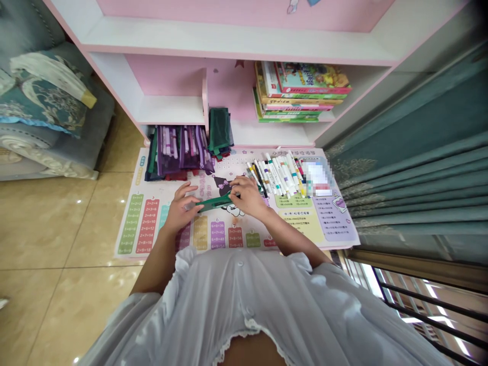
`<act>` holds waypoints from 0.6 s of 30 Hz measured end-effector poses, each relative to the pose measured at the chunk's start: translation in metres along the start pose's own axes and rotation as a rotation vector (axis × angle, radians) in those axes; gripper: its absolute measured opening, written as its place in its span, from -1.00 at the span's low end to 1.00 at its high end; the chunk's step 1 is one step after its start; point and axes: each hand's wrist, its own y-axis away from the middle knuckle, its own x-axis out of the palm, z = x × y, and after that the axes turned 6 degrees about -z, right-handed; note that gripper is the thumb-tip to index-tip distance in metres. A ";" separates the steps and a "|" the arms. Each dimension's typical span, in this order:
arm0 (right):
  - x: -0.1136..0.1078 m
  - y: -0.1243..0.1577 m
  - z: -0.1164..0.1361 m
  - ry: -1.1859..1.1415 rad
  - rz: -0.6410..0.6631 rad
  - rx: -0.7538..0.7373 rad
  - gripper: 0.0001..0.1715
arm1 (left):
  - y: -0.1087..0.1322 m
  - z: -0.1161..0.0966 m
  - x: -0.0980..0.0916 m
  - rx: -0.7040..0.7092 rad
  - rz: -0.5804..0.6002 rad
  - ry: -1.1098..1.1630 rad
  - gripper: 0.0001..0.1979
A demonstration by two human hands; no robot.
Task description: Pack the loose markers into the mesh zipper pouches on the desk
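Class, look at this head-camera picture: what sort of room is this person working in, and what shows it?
Probably a child's study corner at home: a pink-and-white bookshelf desk holds picture books, a times-table desk mat lies on top, and a sofa stands beside it.

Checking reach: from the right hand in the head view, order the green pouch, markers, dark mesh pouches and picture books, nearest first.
Right hand:
1. Flat green pouch, gripped, centre
2. Pile of coloured markers, up right
3. Dark green mesh pouches, up left
4. Stacked picture books, shelf right
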 end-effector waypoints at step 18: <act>-0.008 0.001 -0.007 0.035 -0.042 0.017 -0.77 | 0.000 0.000 0.000 -0.024 0.003 -0.002 -0.75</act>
